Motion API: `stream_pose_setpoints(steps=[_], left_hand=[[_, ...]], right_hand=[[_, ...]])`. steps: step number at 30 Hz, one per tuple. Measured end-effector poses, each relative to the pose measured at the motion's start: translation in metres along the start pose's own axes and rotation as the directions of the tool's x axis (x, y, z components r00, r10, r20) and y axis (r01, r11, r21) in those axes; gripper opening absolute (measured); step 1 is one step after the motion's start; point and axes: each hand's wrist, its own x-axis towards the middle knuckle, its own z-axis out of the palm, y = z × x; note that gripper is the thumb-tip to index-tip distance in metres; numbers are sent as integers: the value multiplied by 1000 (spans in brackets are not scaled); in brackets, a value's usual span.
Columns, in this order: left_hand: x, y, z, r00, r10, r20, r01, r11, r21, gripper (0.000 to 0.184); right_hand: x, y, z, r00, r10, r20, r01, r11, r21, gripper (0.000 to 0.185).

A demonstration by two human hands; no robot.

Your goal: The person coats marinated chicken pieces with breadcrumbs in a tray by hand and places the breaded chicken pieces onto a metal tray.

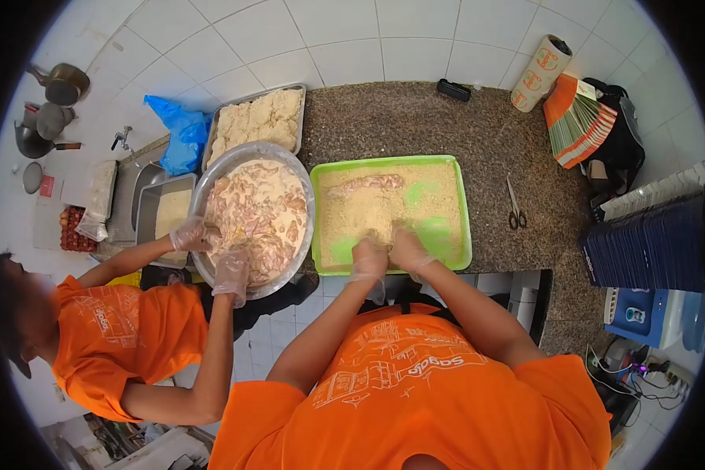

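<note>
Both gloved hands are down in the crumbs (346,215), left hand (370,260) just beside right hand (410,249), fingers curled under; whether they're clamped on anything, I can't tell! Ahead of the left hand, apart from it, a meat strip (366,184) lies in the green tray (466,215), long axis running side to side, right end angled slightly farther away. Left of both hands: a big basin (251,149) of meat.

Bright orange T-shirt (439,419), short sleeves (572,395), white line drawing (360,377) and lettering (450,363), clear loose gloves (367,272) on both hands (408,249)
</note>
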Motion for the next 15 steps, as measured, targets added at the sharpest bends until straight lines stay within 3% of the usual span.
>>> stream_pose_setpoints(steps=[2, 3, 4, 5, 6, 7, 8, 10, 12, 14, 15], left_hand=[[5, 4, -5, 998, -29, -58, 24, 997, -73, 28], [6, 11, -16, 990, -30, -141, -5, 970, -245, 29], [6, 13, -23, 975, -50, -217, -43, 913, -405, 30], [18, 3, -20, 976, -49, -211, -42, 913, -406, 30], [42, -14, -9, 898, 63, -435, -142, 978, -152, 34], [64, -20, -3, 766, 222, -603, -183, 975, 128, 39], [86, -9, -6, 766, 223, -603, -185, 975, 125, 39], [124, 14, -8, 838, 179, -516, 49, 917, 397, 50], [125, 8, -2, 860, 214, -463, 42, 875, 483, 50], [118, 1, 1, 876, 238, -420, 44, 828, 559, 51], [117, 0, -4, 878, 349, -327, -54, 751, 658, 52]], right_hand=[[10, -2, -12, 997, 71, 35, -78, 957, 280, 63], [16, -6, -19, 997, 70, 26, -74, 959, 275, 63], [18, -14, -25, 1000, 10, -8, -5, 894, 447, 57], [17, -20, -31, 998, -41, -48, 61, 795, 604, 51], [13, -27, -41, 998, -34, -44, 53, 795, 604, 51], [10, -36, -55, 998, 53, 40, -66, 743, 666, 46], [11, -39, -63, 984, 130, 124, -179, 679, 712, 41], [15, -9, -64, 987, 144, 68, -148, 680, 718, 39], [10, 15, -58, 986, 166, 30, -135, 667, 733, 37], [11, 29, -63, 977, 214, 0, -105, 478, 872, 33], [10, 25, -74, 978, 210, -3, -98, 470, 877, 33]])
